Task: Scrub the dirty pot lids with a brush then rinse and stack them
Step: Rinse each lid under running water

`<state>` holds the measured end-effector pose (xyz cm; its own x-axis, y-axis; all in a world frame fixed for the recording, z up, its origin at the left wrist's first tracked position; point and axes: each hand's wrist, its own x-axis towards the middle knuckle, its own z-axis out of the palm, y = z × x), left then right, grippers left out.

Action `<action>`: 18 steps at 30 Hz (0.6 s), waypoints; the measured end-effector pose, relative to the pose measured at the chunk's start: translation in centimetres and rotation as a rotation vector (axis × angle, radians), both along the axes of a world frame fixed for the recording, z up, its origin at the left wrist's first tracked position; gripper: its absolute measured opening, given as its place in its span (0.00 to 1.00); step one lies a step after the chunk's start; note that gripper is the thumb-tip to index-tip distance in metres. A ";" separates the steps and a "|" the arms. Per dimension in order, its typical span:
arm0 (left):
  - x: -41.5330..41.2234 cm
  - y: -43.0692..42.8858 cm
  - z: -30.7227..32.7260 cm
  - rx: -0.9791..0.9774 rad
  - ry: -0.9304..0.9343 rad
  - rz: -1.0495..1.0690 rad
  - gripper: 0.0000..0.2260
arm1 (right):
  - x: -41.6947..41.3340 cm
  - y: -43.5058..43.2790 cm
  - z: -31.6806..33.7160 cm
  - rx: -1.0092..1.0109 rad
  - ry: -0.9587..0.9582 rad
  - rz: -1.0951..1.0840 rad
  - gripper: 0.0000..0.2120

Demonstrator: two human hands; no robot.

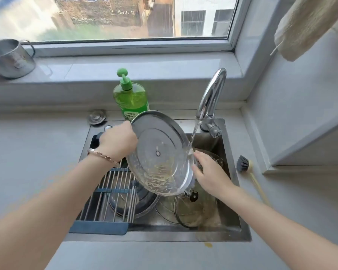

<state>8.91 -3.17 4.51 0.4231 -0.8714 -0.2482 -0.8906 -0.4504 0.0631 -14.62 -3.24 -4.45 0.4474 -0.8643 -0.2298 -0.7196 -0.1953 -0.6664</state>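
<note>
A steel pot lid (pixel 160 151) is held tilted over the sink, its underside facing me, with yellowish residue and water on its lower part. My left hand (pixel 118 141) grips its upper left rim. My right hand (pixel 209 172) holds its right rim, fingers behind the edge. Water runs from the tap (pixel 211 98) onto the lid's right edge. A glass lid with a black knob (pixel 193 209) lies in the sink below, and a steel lid (pixel 133 203) lies under the rack. The brush (pixel 244 164), dark bristles and pale handle, lies on the counter to the right of the sink.
A roll-up drying rack (pixel 107 193) covers the sink's (pixel 232 230) left part. A green dish soap bottle (pixel 131 94) stands behind the sink. A steel mug (pixel 10 59) sits on the window sill at left. A cloth (pixel 304 26) hangs at upper right.
</note>
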 end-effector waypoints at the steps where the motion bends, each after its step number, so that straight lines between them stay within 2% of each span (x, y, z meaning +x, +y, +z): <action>1: -0.1 0.3 -1.0 -0.039 0.114 0.026 0.06 | 0.5 0.1 0.1 0.004 -0.006 0.037 0.24; 3: -1.0 1.2 -3.1 -0.146 0.285 0.051 0.06 | 1.4 0.3 -0.5 0.024 0.048 0.082 0.28; 7: -3.2 2.7 -6.2 -0.281 0.519 0.202 0.10 | 2.4 -0.8 -2.5 0.080 0.372 -0.015 0.35; 9: -4.4 3.0 -7.2 -0.301 0.632 0.294 0.10 | 3.0 -1.8 -3.1 -0.011 0.457 -0.082 0.36; 11: -5.8 3.2 -8.2 -0.336 0.716 0.312 0.10 | 4.5 -2.8 -3.4 -0.113 0.447 -0.059 0.37; 14: -7.3 3.1 -9.3 -0.363 0.764 0.308 0.11 | 6.7 -3.1 -3.3 -0.226 0.294 0.134 0.42; 18: -6.1 2.6 -9.7 -0.455 0.784 0.370 0.14 | 4.0 -1.4 -3.1 -0.237 0.262 0.660 0.38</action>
<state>2.85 -0.56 -5.20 0.5473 -0.7991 -0.2487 -0.3294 -0.4789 0.8137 -10.59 -4.62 -7.56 0.8464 -0.4750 -0.2408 -0.5326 -0.7584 -0.3759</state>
